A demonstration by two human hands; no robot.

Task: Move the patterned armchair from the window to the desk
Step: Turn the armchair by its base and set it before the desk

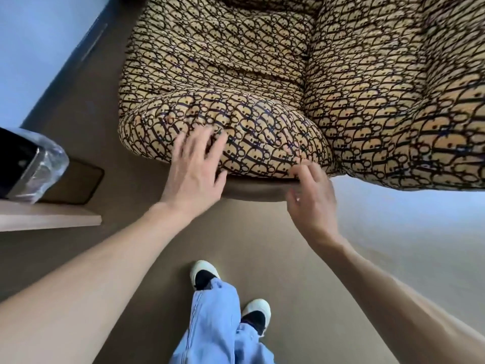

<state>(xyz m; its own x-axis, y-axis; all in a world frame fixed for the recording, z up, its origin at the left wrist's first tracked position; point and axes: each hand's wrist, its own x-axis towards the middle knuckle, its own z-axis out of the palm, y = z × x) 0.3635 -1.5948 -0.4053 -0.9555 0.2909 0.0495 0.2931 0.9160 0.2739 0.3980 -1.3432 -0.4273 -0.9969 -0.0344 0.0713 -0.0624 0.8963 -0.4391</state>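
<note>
While both bare arms reach forward from the bottom of the head view, the armchair (262, 74) fills the upper middle and right of the picture, standing on the brown floor (262, 232). Its fabric is tan with a dense dark looping pattern. A rounded padded edge of the chair faces the person, with a shadow on the floor beneath it.

Left hand (194, 169): fingers spread and loose, fingertips lying against the lower left of that padded edge; nothing gripped. Slight motion blur.

Right hand (312, 195): fingers curled at the lower rim of the same padded edge, on its right part. Blur makes it unclear whether they actually pinch the fabric; cannot tell.

Left of the chair, a pale wooden shelf (52, 219) juts in from the picture's edge, carrying a black object in clear plastic wrap (34, 164). Light blue wall (39, 48) at upper left.

Below the hands: light blue trousers (217, 324) and two white-toed shoes (204, 273).
</note>
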